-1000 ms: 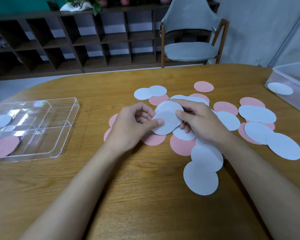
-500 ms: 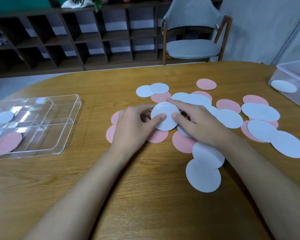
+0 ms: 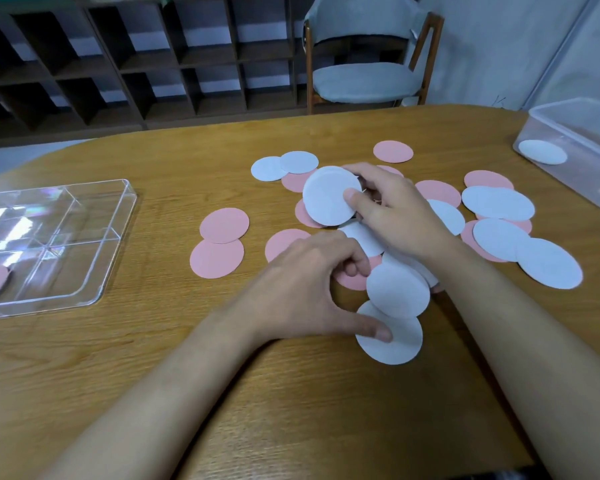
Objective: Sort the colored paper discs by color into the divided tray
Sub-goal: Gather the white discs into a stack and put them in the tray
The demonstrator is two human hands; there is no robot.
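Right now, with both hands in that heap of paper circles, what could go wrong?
The right hand pinches a lifted white disc by its edge only; it could slip on the way to the tray far to the left. The left hand rests its thumb on the nearest white disc, which a second white disc overlaps, so pulling one may drag both.

text: none legible | labels: none | numbers: none | signs: none
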